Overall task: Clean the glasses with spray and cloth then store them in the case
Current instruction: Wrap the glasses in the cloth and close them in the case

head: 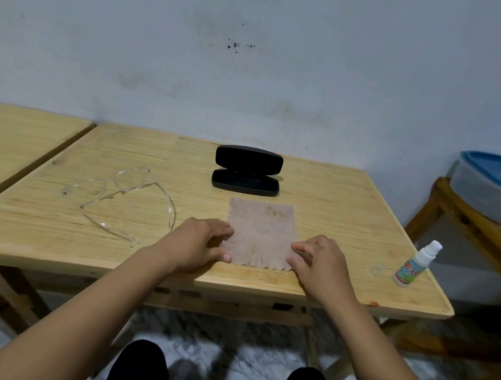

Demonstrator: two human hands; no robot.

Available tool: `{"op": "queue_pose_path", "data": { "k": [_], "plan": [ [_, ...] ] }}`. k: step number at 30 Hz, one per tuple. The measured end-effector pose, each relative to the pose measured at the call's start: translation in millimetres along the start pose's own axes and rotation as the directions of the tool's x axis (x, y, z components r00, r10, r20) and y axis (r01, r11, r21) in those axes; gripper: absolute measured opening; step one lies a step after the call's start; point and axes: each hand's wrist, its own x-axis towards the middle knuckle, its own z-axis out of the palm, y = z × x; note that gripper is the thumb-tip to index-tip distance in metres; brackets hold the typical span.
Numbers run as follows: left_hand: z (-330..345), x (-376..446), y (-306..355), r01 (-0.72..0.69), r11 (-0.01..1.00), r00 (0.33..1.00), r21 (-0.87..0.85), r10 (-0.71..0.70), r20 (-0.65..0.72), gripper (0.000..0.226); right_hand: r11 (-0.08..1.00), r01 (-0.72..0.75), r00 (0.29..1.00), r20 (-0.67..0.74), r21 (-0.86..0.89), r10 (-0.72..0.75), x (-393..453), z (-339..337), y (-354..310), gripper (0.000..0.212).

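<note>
A beige cleaning cloth (pixel 262 230) lies flat near the front of the wooden table (pixel 334 198). My left hand (pixel 198 243) pinches the cloth's left edge, and my right hand (pixel 319 260) rests its fingers on the cloth's right front corner. Clear-framed glasses (pixel 120 195) lie unfolded on the table to the left, untouched. A black glasses case (pixel 246 171) stands open behind the cloth. A small white spray bottle (pixel 416 265) with a green label stands at the table's right edge, with its clear cap (pixel 377 268) beside it.
A second wooden table (pixel 12 136) adjoins on the left. To the right, a grey tub with a blue lid (pixel 494 188) sits on a low wooden stand. A pale wall runs behind the table. My knees show below the front edge.
</note>
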Motion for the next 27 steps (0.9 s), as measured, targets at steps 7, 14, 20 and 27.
{"op": "queue_pose_path", "data": {
  "k": [7, 14, 20, 27],
  "plan": [
    [-4.1, -2.1, 2.4, 0.071, 0.982, 0.997, -0.175, -0.073, -0.001, 0.057, 0.999, -0.02, 0.999, 0.03, 0.043, 0.019, 10.3, -5.3, -10.2, 0.029],
    [-41.3, -61.6, -44.5, 0.11, 0.975, 0.923, -0.191, -0.172, -0.346, 0.035, 0.929, 0.16, 0.975, 0.091, 0.335, -0.2, 49.1, 28.4, -100.3, 0.023],
    [-47.9, -106.0, -98.5, 0.151, 0.98, 0.834, -0.126, -0.195, -0.516, 0.033, 0.885, 0.21, 0.947, 0.137, 0.417, -0.289, 74.6, 62.1, -137.0, 0.03],
    [-42.3, -101.1, -116.9, 0.177, 0.979, 0.763, -0.101, -0.202, -0.614, 0.021, 0.862, 0.334, 0.919, 0.074, 0.382, -0.388, 93.1, 91.5, -154.3, 0.031]
  ]
}}
